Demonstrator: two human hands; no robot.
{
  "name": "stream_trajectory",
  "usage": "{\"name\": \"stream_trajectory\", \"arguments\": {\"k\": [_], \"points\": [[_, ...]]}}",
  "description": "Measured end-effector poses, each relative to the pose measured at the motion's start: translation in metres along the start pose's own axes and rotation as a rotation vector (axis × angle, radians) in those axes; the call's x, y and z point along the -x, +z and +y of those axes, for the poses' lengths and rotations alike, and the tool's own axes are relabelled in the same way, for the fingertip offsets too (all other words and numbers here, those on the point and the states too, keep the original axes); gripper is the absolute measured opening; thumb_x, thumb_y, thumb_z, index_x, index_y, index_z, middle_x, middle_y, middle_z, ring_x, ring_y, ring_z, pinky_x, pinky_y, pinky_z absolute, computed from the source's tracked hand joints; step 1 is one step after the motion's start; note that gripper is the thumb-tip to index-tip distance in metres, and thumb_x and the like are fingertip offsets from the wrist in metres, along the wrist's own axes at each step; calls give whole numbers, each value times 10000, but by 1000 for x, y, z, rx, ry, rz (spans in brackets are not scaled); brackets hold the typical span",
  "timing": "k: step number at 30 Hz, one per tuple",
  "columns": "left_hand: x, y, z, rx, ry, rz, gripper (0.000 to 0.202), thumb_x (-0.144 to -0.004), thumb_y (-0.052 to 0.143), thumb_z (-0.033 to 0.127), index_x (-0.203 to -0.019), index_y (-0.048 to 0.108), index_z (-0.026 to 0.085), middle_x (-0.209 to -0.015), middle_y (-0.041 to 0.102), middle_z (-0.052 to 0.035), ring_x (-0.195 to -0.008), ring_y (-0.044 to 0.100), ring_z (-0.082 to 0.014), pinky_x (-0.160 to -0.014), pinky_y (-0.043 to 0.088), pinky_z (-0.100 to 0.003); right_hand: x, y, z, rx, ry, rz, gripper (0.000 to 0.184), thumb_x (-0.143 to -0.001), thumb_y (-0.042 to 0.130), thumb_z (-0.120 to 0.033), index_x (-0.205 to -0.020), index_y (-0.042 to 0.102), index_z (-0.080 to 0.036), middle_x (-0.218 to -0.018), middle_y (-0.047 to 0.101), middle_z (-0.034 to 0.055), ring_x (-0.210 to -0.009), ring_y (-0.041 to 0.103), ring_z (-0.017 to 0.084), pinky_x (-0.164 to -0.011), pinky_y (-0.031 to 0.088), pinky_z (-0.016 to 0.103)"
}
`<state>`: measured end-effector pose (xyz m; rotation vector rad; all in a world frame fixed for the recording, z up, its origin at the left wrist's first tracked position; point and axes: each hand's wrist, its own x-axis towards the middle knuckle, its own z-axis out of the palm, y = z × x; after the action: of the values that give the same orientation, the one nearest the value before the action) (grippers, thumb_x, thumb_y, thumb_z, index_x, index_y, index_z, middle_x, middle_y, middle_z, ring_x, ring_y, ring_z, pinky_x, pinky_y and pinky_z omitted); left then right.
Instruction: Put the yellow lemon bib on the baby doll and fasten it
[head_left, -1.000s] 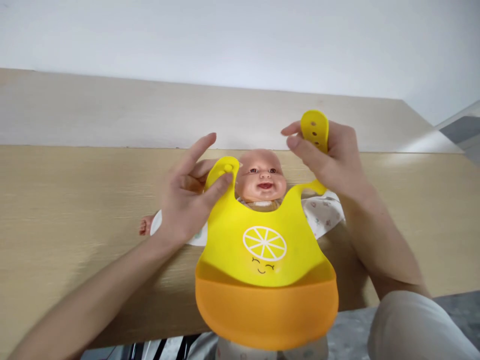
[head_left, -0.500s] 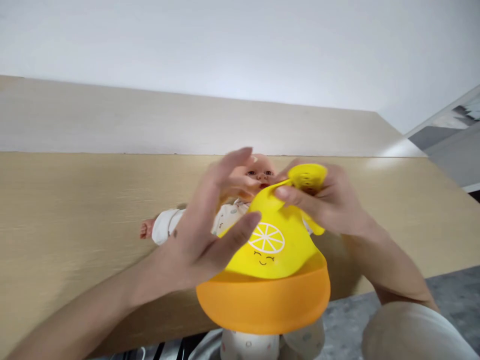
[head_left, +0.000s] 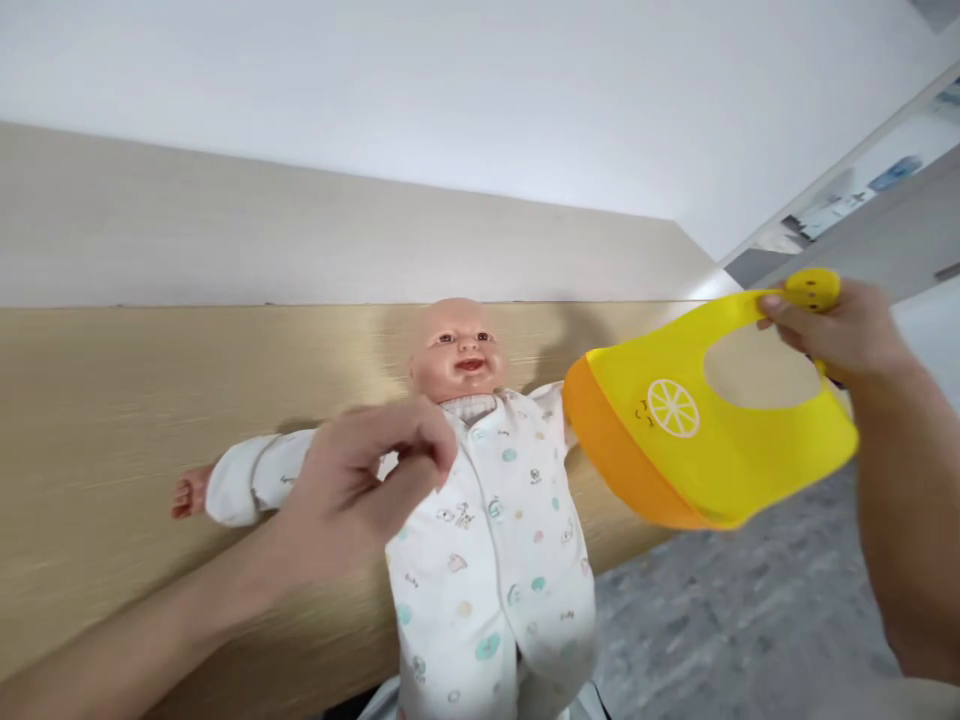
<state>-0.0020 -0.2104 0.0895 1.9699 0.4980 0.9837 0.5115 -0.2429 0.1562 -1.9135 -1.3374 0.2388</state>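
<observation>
A baby doll [head_left: 495, 560] in a white patterned sleepsuit lies face up on the wooden surface, its arm stretched out to the left. Over the doll's chest hovers my left hand [head_left: 375, 480], fingers curled in toward the thumb, with nothing visible in them. Off to the right, my right hand [head_left: 847, 330] grips a yellow bib [head_left: 637, 410] by its neck strap. The bib hangs tilted, its orange catch pocket pointing left and its lemon-slice print showing. Its pocket end hides the doll's other arm. The doll's neck is bare of the bib.
The wooden tabletop [head_left: 112, 400] runs along a pale ledge [head_left: 300, 240] and a white wall [head_left: 450, 90]. A grey marbled floor [head_left: 720, 610] shows beyond the table's edge at the lower right.
The bib has moved off the doll's front to the right in my right hand. My left hand has gone from spread fingers to curled ones, and the view has shifted.
</observation>
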Motion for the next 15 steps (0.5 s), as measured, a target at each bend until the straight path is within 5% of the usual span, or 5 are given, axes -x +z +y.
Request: {"name": "stream_trajectory", "arguments": {"k": [6, 10, 15], "points": [[11, 38, -10, -337, 145, -161, 226, -773, 423, -13, -690, 489, 187, -558, 438, 56, -466, 346, -80, -460, 295, -244, -5, -6, 93, 652, 412, 9, 190, -834, 651, -369, -849, 680, -182, -650, 584, 15, -515, 451, 108, -522, 350, 269], [30, 59, -23, -434, 235, -70, 212, -748, 426, -9, -665, 470, 181, -577, 381, 40, -482, 244, -107, -464, 223, -288, -5, 0, 126, 793, 436, -13, 230, -848, 636, -399, -903, 652, -176, -808, 625, 63, -717, 557, 189, -708, 440, 319], [35, 64, -27, -442, 256, -52, 210, -728, 432, -20, -681, 473, 181, -595, 395, 34, -497, 233, -118, -471, 228, -288, -11, 8, 154, 821, 484, 22, 427, -793, 686, -496, -1047, 596, -165, -1110, 629, 138, -1069, 581, 339, -920, 481, 430]]}}
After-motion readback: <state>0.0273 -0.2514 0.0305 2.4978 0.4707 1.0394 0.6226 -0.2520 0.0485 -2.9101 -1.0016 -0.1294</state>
